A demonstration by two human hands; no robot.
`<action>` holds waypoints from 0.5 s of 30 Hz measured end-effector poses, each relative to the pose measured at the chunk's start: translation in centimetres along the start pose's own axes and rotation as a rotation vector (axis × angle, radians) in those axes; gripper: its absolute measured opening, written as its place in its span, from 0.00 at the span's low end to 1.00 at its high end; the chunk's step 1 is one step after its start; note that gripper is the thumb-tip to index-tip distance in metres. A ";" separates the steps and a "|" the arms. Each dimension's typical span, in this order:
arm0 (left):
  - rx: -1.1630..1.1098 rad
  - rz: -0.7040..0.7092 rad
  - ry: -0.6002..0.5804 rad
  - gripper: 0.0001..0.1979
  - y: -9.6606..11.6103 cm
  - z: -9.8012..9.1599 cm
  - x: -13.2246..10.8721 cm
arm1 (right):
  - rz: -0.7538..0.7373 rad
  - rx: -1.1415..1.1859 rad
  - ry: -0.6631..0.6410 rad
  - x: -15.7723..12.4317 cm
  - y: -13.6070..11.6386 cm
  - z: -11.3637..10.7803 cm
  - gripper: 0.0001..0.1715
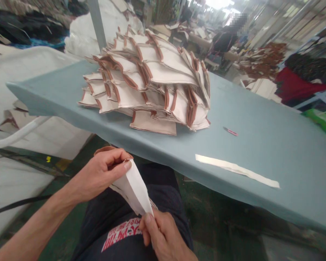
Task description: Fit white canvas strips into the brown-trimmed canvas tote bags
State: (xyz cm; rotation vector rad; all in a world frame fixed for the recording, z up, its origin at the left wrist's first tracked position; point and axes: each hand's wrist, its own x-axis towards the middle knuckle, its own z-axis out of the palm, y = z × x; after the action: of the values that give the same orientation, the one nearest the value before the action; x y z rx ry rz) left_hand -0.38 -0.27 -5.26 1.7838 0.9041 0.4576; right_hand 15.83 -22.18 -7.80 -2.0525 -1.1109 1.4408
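Over my lap I hold a white fabric piece [137, 186] with a bit of brown edging at its upper end. My left hand [108, 170] pinches that upper end between thumb and fingers. The lower end is gripped by my right hand [161, 232], its thumb pressed on the cloth. Between the hands the piece is stretched out and tilted. Beyond my hands, a big heap of cream fabric pieces [157, 72] with brown edges lies on the blue-covered table [260, 145].
A pale fabric strip [236, 169] lies near the table's front edge. Behind it is a small tool with a pink handle [230, 131]. White sacks [38, 65] stand at the left. A person [225, 38] is in the background, near brown and cream stacks [263, 59].
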 end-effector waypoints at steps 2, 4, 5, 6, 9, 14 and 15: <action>-0.006 -0.019 -0.041 0.15 0.2 -0.3 -0.3 | -0.010 -0.105 -0.148 0.2 0.1 -2.3 0.14; -0.020 -0.014 -0.075 0.14 0.5 -0.5 -0.6 | -0.056 -0.179 -0.328 -0.2 -0.1 -5.4 0.15; -0.027 0.000 -0.089 0.14 0.7 -0.5 -0.8 | -0.097 -0.178 -0.330 -0.5 -0.2 -6.9 0.15; -0.032 0.014 -0.105 0.14 0.9 -0.5 -0.9 | -0.128 -0.168 -0.293 -0.8 -0.5 -8.3 0.12; -0.017 0.036 -0.188 0.14 1.7 -0.3 -1.0 | -0.256 -0.020 0.027 -0.5 -1.9 -10.8 0.12; 0.054 0.029 -0.292 0.15 3.4 0.3 -1.5 | -0.826 0.129 0.221 3.7 -6.0 -9.7 0.32; 0.060 0.026 -0.315 0.15 3.6 0.3 -1.7 | -0.912 0.126 0.189 4.6 -6.9 -9.2 0.35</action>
State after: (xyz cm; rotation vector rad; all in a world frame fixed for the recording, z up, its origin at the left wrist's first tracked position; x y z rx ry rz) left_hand 0.04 -2.41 -1.93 1.8596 0.6799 0.1594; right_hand 22.37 -13.25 -2.12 -1.2531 -1.5268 0.8028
